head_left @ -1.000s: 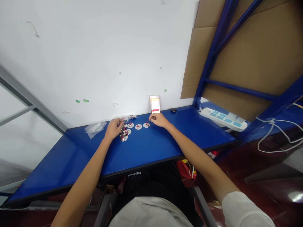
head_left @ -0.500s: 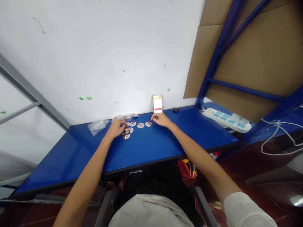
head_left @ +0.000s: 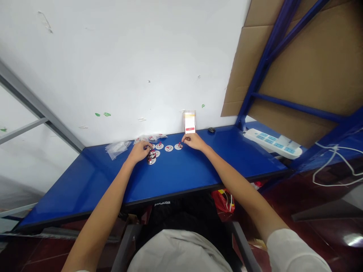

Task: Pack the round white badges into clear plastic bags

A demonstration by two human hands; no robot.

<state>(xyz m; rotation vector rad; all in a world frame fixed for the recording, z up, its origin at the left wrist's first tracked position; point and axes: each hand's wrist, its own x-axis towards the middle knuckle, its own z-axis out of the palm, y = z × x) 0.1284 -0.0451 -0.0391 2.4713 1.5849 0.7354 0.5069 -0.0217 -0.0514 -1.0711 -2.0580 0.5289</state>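
Observation:
My left hand (head_left: 140,152) rests at the left side of a small overlapping pile of round white cards (head_left: 152,160) with red and dark pieces on them. Its fingers are curled together at the pile's upper edge, and what they grip is hidden. To the right, three round white cards with red markings lie in a row: a left card (head_left: 159,146), a middle card (head_left: 169,148) and a right card (head_left: 178,147). My right hand (head_left: 195,141) is beside the right card, thumb and forefinger pinched together at its edge. Anything between those fingertips is too small to make out.
Clear plastic bags (head_left: 117,149) lie left of my left hand, and bagged round pieces (head_left: 150,139) sit along the wall. A lit phone (head_left: 190,122) leans on the wall behind my right hand. Further right are a black mouse (head_left: 211,130) and a white power strip (head_left: 272,143).
The camera view has shifted slightly. Both hands hold almost the same places, the left at the pile and the right beside the right card. The cards have not visibly moved.

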